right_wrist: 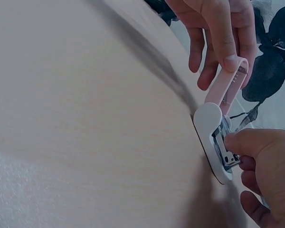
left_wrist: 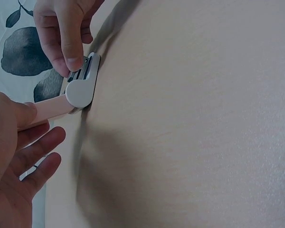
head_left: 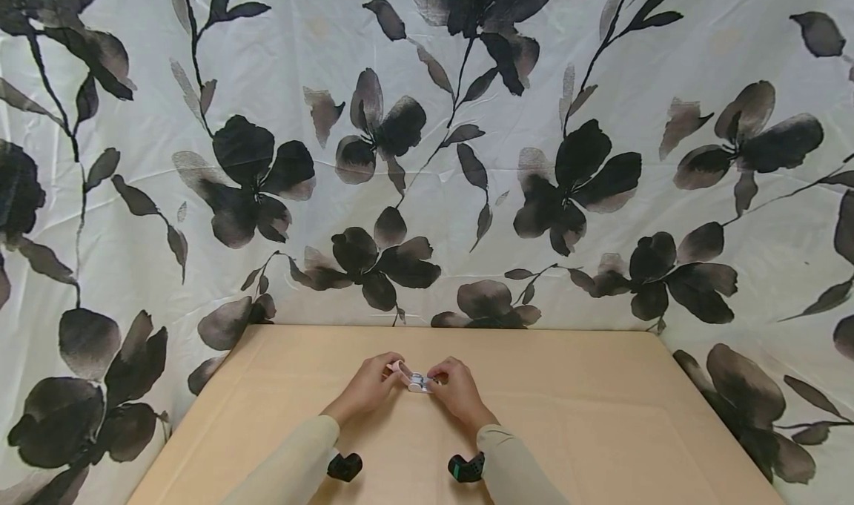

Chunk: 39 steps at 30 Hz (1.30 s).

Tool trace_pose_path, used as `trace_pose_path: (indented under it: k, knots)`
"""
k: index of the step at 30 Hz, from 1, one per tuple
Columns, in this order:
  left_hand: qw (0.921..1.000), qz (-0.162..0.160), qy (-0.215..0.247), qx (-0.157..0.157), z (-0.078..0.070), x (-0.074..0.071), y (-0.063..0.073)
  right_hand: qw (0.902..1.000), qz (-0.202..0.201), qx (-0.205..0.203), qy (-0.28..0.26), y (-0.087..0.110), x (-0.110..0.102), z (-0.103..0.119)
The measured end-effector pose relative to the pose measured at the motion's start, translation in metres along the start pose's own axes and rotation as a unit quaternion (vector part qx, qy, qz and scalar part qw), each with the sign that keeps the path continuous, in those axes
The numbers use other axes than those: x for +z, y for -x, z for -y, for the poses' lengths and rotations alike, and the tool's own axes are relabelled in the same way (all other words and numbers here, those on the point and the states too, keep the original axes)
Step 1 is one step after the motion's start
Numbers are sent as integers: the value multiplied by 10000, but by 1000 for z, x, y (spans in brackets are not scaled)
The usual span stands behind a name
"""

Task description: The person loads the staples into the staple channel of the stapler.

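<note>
A small stapler (head_left: 418,388) with a pink top arm and a white base is opened up above the tabletop's far half. My left hand (head_left: 368,386) pinches the pink arm (left_wrist: 53,107) between thumb and fingers, its other fingers spread loose in the left wrist view. At the base, my right hand (head_left: 460,394) pinches the metal staple channel (right_wrist: 219,145) with thumb and finger. The white base (right_wrist: 208,121) stays low, near or on the table; the pink arm tilts up from its hinge. Whether staples lie between the right fingertips is hidden.
A light wood-coloured table (head_left: 587,416) spreads under both hands. Behind it hangs a white cloth (head_left: 467,216) printed with dark flowers, reaching the table's back edge. Dark wrist devices (head_left: 345,467) sit at both sleeve ends.
</note>
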<state>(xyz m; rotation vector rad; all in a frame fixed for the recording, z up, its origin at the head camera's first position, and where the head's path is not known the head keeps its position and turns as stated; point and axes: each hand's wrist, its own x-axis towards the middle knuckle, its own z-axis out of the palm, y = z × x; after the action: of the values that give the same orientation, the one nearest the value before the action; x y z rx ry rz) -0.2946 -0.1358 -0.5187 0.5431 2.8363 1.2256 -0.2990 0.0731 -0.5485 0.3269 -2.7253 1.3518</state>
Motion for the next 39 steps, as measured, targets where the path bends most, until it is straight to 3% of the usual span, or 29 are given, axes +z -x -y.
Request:
trace_pose_path:
  k: [19,39]
  knots:
    - [9998,-25,36,174,-1,1,0,9999,-41,-151,-56,2,-2,-4]
    - [9999,-65,98,-36,0,3,3,9999,91,-111,-1,6,-10,-11]
